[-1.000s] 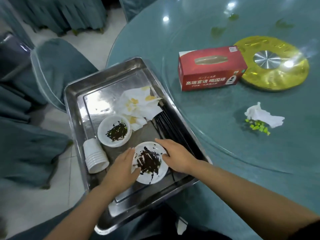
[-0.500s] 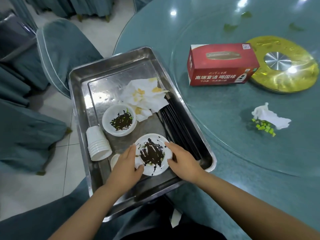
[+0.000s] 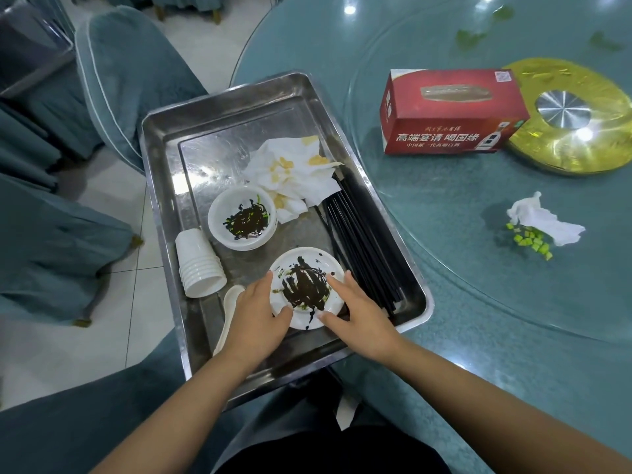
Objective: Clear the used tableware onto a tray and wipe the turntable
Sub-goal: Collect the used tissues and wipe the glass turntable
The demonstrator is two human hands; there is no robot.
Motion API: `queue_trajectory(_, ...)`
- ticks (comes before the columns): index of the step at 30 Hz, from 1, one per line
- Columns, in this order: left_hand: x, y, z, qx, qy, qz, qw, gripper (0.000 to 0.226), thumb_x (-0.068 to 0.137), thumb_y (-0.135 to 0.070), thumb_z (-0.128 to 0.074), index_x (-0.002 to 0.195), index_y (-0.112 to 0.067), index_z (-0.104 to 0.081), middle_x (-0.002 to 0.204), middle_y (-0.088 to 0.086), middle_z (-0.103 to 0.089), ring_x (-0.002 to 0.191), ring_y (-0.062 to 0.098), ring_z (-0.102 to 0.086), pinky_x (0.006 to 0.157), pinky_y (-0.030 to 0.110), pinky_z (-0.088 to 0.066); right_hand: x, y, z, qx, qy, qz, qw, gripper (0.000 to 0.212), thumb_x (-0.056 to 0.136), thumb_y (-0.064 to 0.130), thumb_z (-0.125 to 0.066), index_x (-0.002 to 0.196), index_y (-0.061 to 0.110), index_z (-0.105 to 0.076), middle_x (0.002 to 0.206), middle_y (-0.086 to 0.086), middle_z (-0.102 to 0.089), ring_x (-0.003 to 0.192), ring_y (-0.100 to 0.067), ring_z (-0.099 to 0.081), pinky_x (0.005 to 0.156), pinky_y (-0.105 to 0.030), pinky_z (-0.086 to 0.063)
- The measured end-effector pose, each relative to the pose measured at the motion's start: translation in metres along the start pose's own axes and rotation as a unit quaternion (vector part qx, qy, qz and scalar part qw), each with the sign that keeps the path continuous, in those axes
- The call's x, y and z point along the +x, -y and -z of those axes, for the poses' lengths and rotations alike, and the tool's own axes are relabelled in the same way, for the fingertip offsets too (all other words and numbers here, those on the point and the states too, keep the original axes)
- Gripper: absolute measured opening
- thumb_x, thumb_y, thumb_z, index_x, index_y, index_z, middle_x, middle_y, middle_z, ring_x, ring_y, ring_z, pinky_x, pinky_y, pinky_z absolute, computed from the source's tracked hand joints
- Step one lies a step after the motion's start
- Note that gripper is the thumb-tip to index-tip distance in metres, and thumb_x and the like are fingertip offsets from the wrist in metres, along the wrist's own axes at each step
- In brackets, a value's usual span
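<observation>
A white plate [image 3: 305, 285] smeared with dark sauce lies at the near end of the steel tray [image 3: 160, 142]. My left hand [image 3: 256, 319] holds its left rim, thumb on top. My right hand [image 3: 360, 318] holds its right rim the same way. Also in the tray are a white bowl [image 3: 242, 217] with dark sauce, a lying stack of white cups [image 3: 200, 265], a white spoon [image 3: 228, 313], black chopsticks [image 3: 366, 248] and stained napkins [image 3: 294, 172]. On the glass turntable [image 3: 444, 200] lie a crumpled tissue [image 3: 543, 224] and green food bits [image 3: 533, 241].
A red tissue box [image 3: 451, 114] stands on the turntable beside its gold hub [image 3: 574, 131]. The tray overhangs the round table's left edge. Teal-covered chairs [image 3: 130, 73] stand to the left over a tiled floor.
The view has shifted and drawn closer. Both hands stay on the plate at the tray's near end. The white spoon now shows beside my left hand.
</observation>
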State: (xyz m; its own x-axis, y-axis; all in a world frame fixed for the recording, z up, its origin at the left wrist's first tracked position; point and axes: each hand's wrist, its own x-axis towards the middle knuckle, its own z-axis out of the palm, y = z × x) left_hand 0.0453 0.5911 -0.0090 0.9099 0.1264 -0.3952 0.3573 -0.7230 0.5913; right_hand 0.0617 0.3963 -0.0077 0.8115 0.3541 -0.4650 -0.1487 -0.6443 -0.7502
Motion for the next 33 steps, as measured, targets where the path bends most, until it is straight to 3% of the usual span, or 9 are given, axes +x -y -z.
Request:
queue_trajectory(8, -0.006, -0.01, 0.002, -0.015, 0.008, 0.004, 1.0, 0.061, 0.087, -0.018, -0.062, 0.143, -0.013, -0.037, 0.142, 0.004, -0.046, 0.128, 0.021, -0.044, 0.108, 0.037, -0.036, 0.001, 0.0, 0.001, 0.02, -0.01, 0.005, 1.0, 0.067, 0.092, 0.04, -0.058, 0.149, 0.034, -0.025, 0.161, -0.001, -0.005, 0.146, -0.006, -0.002, 0.107, -0.017, -0.012)
queue_trajectory(15, -0.01, -0.025, 0.001, -0.023, -0.015, -0.004, 1.0, 0.061, 0.087, -0.016, -0.06, 0.143, -0.017, -0.036, 0.145, 0.0, -0.042, 0.133, 0.017, -0.037, 0.109, 0.03, -0.029, 0.001, -0.001, 0.005, 0.013, 0.008, 0.012, 1.0, 0.067, 0.092, 0.041, -0.058, 0.149, 0.036, -0.023, 0.161, -0.001, 0.001, 0.146, -0.009, -0.003, 0.107, -0.019, -0.013)
queue_trajectory(19, -0.012, -0.037, 0.002, -0.028, -0.048, -0.017, 0.998, 0.062, 0.088, -0.015, -0.061, 0.144, -0.016, -0.036, 0.145, 0.001, -0.041, 0.134, 0.015, -0.035, 0.104, 0.022, -0.024, -0.001, -0.004, 0.013, 0.024, -0.013, 0.035, 0.999, 0.064, 0.091, 0.039, -0.059, 0.148, 0.035, -0.028, 0.161, 0.002, 0.001, 0.144, -0.002, -0.002, 0.108, -0.017, -0.013)
queue_trajectory(23, -0.017, -0.059, 0.004, -0.048, -0.068, -0.035, 0.996, 0.062, 0.088, -0.017, -0.062, 0.144, -0.017, -0.036, 0.144, 0.002, -0.041, 0.132, 0.016, -0.038, 0.109, 0.032, -0.031, -0.012, -0.01, 0.036, 0.05, -0.048, 0.06, 0.996, 0.064, 0.091, 0.034, -0.059, 0.147, 0.035, -0.029, 0.16, 0.003, -0.009, 0.131, 0.02, -0.015, 0.106, -0.013, -0.022)
queue_trajectory(25, -0.017, -0.074, -0.002, -0.055, -0.061, -0.058, 0.995, 0.062, 0.087, -0.018, -0.062, 0.144, -0.018, -0.037, 0.142, 0.001, -0.042, 0.129, 0.016, -0.042, 0.109, 0.038, -0.036, -0.022, -0.017, 0.053, 0.06, -0.076, 0.066, 0.993, 0.064, 0.091, 0.034, -0.059, 0.147, 0.035, -0.029, 0.159, 0.003, -0.015, 0.14, 0.007, -0.014, 0.113, -0.025, -0.028)
queue_trajectory(27, -0.016, -0.094, -0.014, -0.065, -0.043, -0.076, 0.994, 0.063, 0.087, -0.021, -0.062, 0.145, -0.019, -0.036, 0.141, -0.001, -0.043, 0.127, 0.016, -0.044, 0.107, 0.042, -0.039, -0.035, -0.028, 0.074, 0.052, -0.107, 0.069, 0.991, 0.063, 0.09, 0.034, -0.058, 0.146, 0.034, -0.03, 0.159, 0.002, -0.019, 0.145, -0.002, -0.006, 0.118, -0.037, -0.022)
queue_trajectory(33, -0.024, -0.164, -0.073, -0.09, 0.059, -0.137, 0.985, 0.061, 0.087, -0.022, -0.06, 0.142, -0.03, -0.035, 0.128, -0.007, -0.052, 0.1, 0.007, -0.06, 0.091, 0.032, -0.049, -0.094, -0.086, 0.135, 0.043, -0.221, 0.012, 0.974, 0.055, 0.09, 0.018, -0.063, 0.139, 0.031, -0.042, 0.156, 0.0, -0.024, 0.14, 0.001, -0.016, 0.117, -0.037, -0.025)
